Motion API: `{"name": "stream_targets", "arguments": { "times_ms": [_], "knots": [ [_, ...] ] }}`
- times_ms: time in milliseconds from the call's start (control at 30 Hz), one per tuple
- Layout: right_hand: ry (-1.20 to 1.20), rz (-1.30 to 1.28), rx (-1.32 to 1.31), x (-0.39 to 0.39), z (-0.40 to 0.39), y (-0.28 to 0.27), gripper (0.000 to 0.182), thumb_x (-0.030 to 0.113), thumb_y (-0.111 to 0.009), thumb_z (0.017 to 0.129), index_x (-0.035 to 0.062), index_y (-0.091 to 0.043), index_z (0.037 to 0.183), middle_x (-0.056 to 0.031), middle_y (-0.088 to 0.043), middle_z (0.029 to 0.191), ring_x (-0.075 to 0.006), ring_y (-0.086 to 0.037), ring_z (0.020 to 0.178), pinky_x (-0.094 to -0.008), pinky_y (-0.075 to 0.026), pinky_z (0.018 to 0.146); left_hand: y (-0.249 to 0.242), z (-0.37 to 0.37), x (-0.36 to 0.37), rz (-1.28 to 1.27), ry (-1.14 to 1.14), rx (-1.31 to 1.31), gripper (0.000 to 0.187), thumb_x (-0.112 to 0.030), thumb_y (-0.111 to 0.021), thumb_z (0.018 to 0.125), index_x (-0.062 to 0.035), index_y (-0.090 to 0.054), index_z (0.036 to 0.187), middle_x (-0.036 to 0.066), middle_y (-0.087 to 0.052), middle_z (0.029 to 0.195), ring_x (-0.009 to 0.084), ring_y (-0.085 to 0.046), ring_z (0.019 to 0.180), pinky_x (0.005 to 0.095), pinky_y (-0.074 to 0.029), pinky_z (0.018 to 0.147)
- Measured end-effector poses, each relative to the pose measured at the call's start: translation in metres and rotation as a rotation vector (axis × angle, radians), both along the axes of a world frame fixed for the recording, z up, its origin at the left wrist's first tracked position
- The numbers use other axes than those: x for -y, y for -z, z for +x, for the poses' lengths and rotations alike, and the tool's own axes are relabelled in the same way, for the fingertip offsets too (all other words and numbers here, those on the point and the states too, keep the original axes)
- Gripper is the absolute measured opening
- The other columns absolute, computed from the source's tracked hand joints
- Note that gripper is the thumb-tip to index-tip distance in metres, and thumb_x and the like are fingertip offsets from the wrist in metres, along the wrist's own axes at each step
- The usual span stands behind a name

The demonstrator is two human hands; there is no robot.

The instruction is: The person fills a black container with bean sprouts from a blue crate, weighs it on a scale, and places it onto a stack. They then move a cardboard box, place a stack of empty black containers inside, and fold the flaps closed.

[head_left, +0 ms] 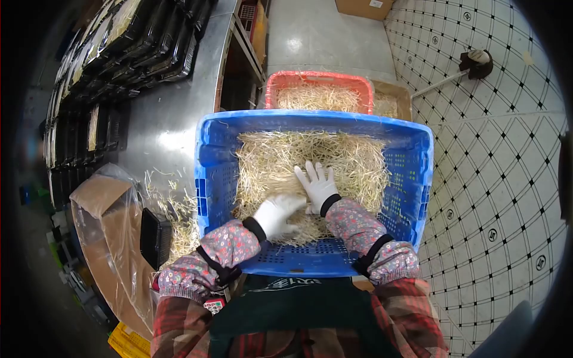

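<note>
A large blue plastic crate [421,179] stands in front of me, holding a thick layer of pale, thin sprouts [358,158]. My right hand [319,188], in a white glove, lies on the sprouts near the middle with its fingers spread. Lower and to the left is my left hand [277,217], also white-gloved, bent in among the sprouts. Motion smears its fingers, so I cannot make out whether they grip any strands. Some sprouts beside it are blurred too.
Behind the crate stands a red crate [370,98] of sprouts, beside a cardboard box [403,98]. Stacked black trays [170,51] occupy the metal table [161,113] at left. Loose sprouts, a black tray [155,238] and plastic-wrapped cardboard [113,238] lie nearer. A long-handled tool [441,83] rests on the right floor.
</note>
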State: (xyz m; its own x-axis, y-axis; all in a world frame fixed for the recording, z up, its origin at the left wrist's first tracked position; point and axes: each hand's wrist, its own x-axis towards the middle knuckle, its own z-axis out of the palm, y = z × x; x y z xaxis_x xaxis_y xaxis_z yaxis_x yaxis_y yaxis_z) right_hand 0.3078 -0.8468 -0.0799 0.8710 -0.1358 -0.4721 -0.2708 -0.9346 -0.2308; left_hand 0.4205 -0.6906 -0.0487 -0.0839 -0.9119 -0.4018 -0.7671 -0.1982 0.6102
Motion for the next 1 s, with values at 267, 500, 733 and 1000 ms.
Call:
{"name": "stream_targets", "arguments": {
  "times_ms": [267, 500, 733, 1000],
  "knots": [
    [0.147, -0.048, -0.088, 0.011, -0.028, 0.057, 0.086, 0.015, -0.066, 0.076, 0.0109, -0.020, 0.148, -0.0195, -0.049, 0.129, -0.0354, -0.050, 0.116, -0.0544, -0.044, 0.087, 0.089, 0.005, 0.013, 0.208, -0.374, 0.139, 0.126, -0.034, -0.085, 0.056, -0.0089, -0.005, 0.151, 0.023, -0.021, 0.151, 0.0427, -0.033, 0.134, 0.0513, -0.039, 0.103],
    [0.271, 0.071, 0.123, 0.053, -0.065, 0.073, 0.034, 0.018, -0.057, 0.081, 0.0089, -0.061, 0.113, -0.0156, -0.068, 0.096, -0.0320, -0.065, 0.091, -0.0440, -0.053, 0.074, 0.064, -0.002, 0.000, 0.320, -0.318, 0.101, 0.034, -0.015, -0.063, 0.073, -0.0037, -0.057, 0.104, 0.020, -0.064, 0.100, 0.0358, -0.065, 0.089, 0.0437, -0.052, 0.079],
    [0.617, 0.213, 0.202, 0.073, -0.027, -0.010, 0.045, 0.026, -0.067, 0.080, 0.0140, -0.058, 0.121, -0.0168, -0.065, 0.109, -0.0331, -0.063, 0.099, -0.0429, -0.050, 0.086, 0.049, -0.003, -0.020, 0.012, -0.181, 0.163, 0.060, -0.019, -0.073, 0.071, -0.0081, -0.052, 0.126, 0.012, -0.060, 0.105, 0.0311, -0.061, 0.102, 0.0421, -0.050, 0.080],
    [0.089, 0.223, -0.224, 0.021, -0.008, 0.033, 0.094, 0.040, -0.068, 0.077, 0.0067, -0.018, 0.149, -0.0188, -0.031, 0.149, -0.0355, -0.033, 0.135, -0.0504, -0.033, 0.107, -0.006, 0.026, -0.056, 0.079, -0.516, 0.001, 0.056, -0.035, -0.066, 0.082, -0.0092, -0.054, 0.130, 0.019, -0.064, 0.114, 0.0352, -0.061, 0.104, 0.0387, -0.049, 0.092]
  ]
}}
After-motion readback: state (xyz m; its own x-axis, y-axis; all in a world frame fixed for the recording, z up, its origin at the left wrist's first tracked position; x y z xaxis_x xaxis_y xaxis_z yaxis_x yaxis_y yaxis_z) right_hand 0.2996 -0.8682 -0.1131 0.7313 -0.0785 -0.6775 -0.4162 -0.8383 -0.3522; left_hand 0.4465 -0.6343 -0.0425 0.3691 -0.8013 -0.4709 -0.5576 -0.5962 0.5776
